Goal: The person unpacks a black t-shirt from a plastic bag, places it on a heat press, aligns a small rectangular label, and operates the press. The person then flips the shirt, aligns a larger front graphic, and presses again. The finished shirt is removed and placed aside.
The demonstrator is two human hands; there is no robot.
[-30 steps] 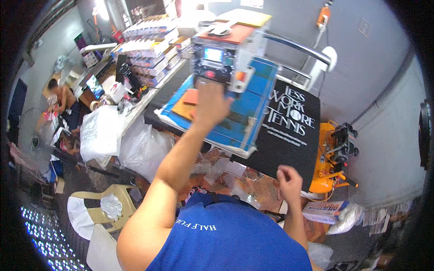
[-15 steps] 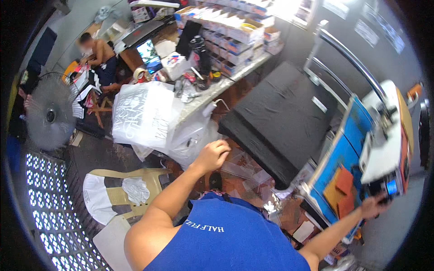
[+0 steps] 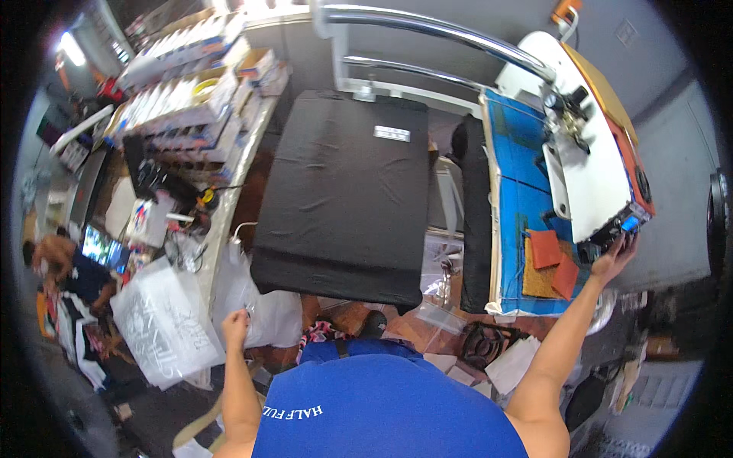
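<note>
At the right, my right hand (image 3: pixel 613 259) reaches up to a control box with a lit blue display (image 3: pixel 631 224) on a white and orange machine (image 3: pixel 599 183). Its fingers are stretched out against the box's lower edge. My left hand (image 3: pixel 236 328) is closed, raised beside a clear plastic bag (image 3: pixel 267 317); whether anything is in it cannot be made out. Ahead of me a black cloth (image 3: pixel 343 198) covers a flat rectangular bed, with a small white label (image 3: pixel 392 133) near its far end. Chrome bars (image 3: pixel 435 38) run behind it.
A blue board (image 3: pixel 515 137) beside the machine carries orange and tan pads (image 3: pixel 544 249). To the left, a long table (image 3: pixel 233 179) bears stacked boxes (image 3: pixel 183 99) and a printed white sheet (image 3: pixel 164 320). Another person (image 3: pixel 65 267) sits at far left. Loose plastic and papers (image 3: pixel 511 365) litter the floor.
My view has swung to the right, so the black-covered bed is now straight ahead. My right hand stays at the control box. My left hand now appears lower and farther left, beside the plastic bag.
</note>
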